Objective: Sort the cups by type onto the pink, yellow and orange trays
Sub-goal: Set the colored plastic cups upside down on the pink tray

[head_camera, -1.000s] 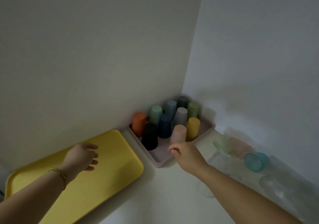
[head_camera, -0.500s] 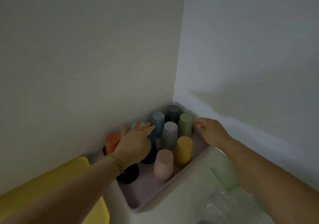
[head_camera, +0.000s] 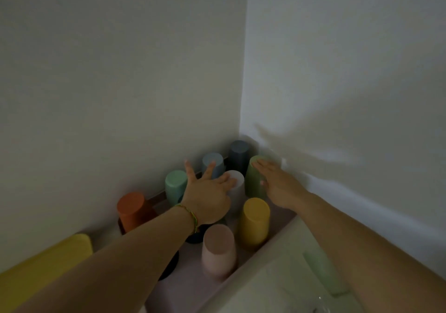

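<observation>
The pink tray (head_camera: 183, 286) sits in the wall corner with several matte cups upside down on it: orange (head_camera: 131, 210), mint (head_camera: 175, 186), light blue (head_camera: 212, 161), dark grey (head_camera: 239, 152), white (head_camera: 239, 184), olive green (head_camera: 253, 182), yellow (head_camera: 254, 219), pink (head_camera: 218, 250). My left hand (head_camera: 207, 194) hovers over the tray's middle, fingers spread, touching the white cup's top and hiding a dark cup beneath it. My right hand (head_camera: 277, 184) lies flat against the olive green cup, fingers extended. A corner of the yellow tray (head_camera: 43, 262) shows at lower left.
Two walls meet right behind the tray. On the white counter at lower right lie a pale green translucent cup (head_camera: 323, 274) and a clear glass (head_camera: 321, 305), mostly cut off by the frame edge.
Both hands have moved deeper into the corner over the pink tray. The left hand's fingers spread wider; the right hand went from the tray's edge onto the olive green cup. The view moved closer.
</observation>
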